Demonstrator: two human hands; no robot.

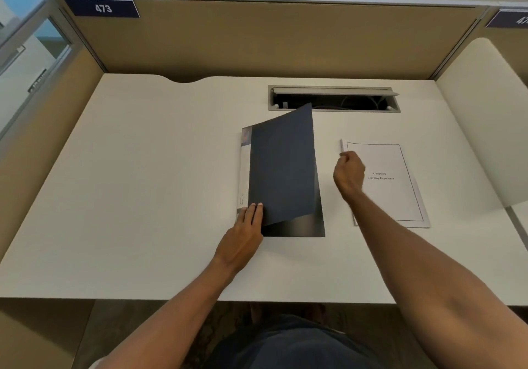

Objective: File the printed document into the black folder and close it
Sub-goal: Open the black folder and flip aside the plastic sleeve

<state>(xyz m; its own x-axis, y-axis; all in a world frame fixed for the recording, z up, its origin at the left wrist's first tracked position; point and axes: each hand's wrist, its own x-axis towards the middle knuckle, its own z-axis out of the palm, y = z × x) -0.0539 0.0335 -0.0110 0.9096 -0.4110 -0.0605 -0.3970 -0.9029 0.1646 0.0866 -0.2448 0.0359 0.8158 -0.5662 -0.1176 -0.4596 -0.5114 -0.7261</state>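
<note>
We look down on a white desk (143, 197) inside a tan cubicle. In the middle lies the thin black plastic folder (285, 168), its long axis running away from us, its spine on the left and its front cover lifted partway, leaving the opening facing right. Our left hand (243, 234) lies flat on the folder's near left corner, fingers (254, 211) spread and pressing, gripping nothing. The white printed document with a thin black border (397, 194) lies flat just to the right of the folder, apart from it, long axis also pointing away from us, title upright toward us. Our right hand (350, 173), curled closed, hovers over the document's left edge; we cannot tell whether it pinches anything. The right hand is nearer the document.
</note>
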